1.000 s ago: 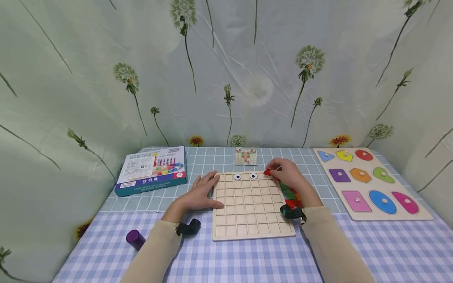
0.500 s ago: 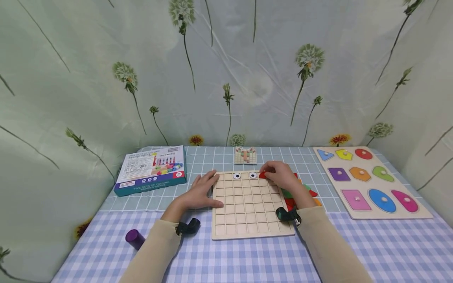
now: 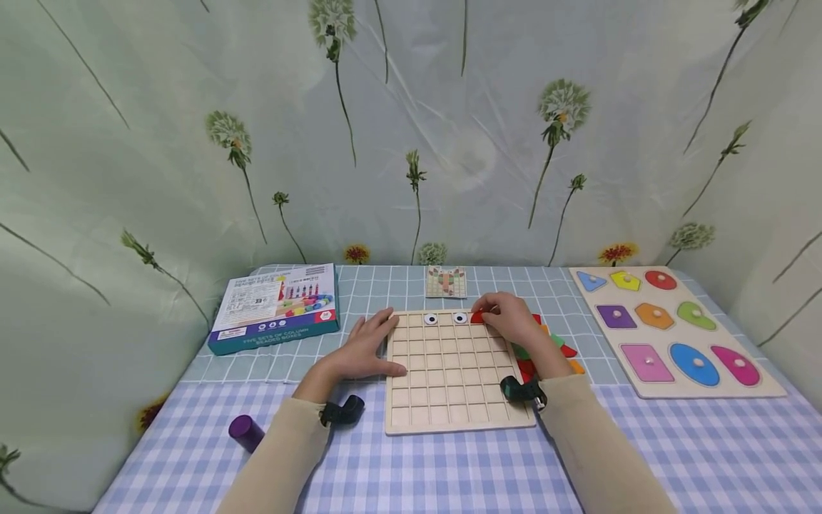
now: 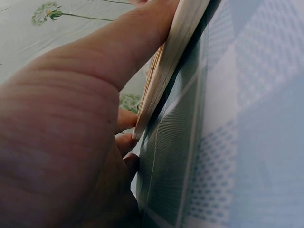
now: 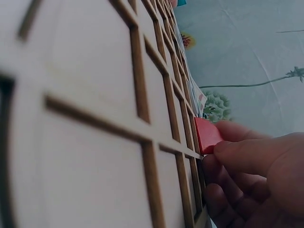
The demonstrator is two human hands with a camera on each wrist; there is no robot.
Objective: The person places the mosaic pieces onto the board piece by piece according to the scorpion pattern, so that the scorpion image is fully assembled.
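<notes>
A square wooden grid board (image 3: 443, 396) lies in front of me in the head view. Two round eye pieces, a left one (image 3: 431, 319) and a right one (image 3: 459, 318), sit in its far row. My right hand (image 3: 511, 319) pinches a red piece with a rounded edge (image 5: 207, 135) between thumb and finger, at the far row just right of the eye pieces. Whether the piece lies fully in its cell, I cannot tell. At the board's left side my left hand (image 3: 362, 355) rests with fingers spread, its thumb (image 4: 128, 42) on the edge.
Several red, green and orange pieces (image 3: 568, 350) lie right of the board, partly behind my right forearm. A pattern card (image 3: 446, 283) stands beyond it. There are also a boxed toy (image 3: 276, 307), a purple cylinder (image 3: 245, 432) and a shape puzzle (image 3: 658, 335).
My right hand has shifted left with the red piece, closer to the right eye piece, uncovering more loose pieces beside the board. In the last half second it barely moves; my left hand stays put.
</notes>
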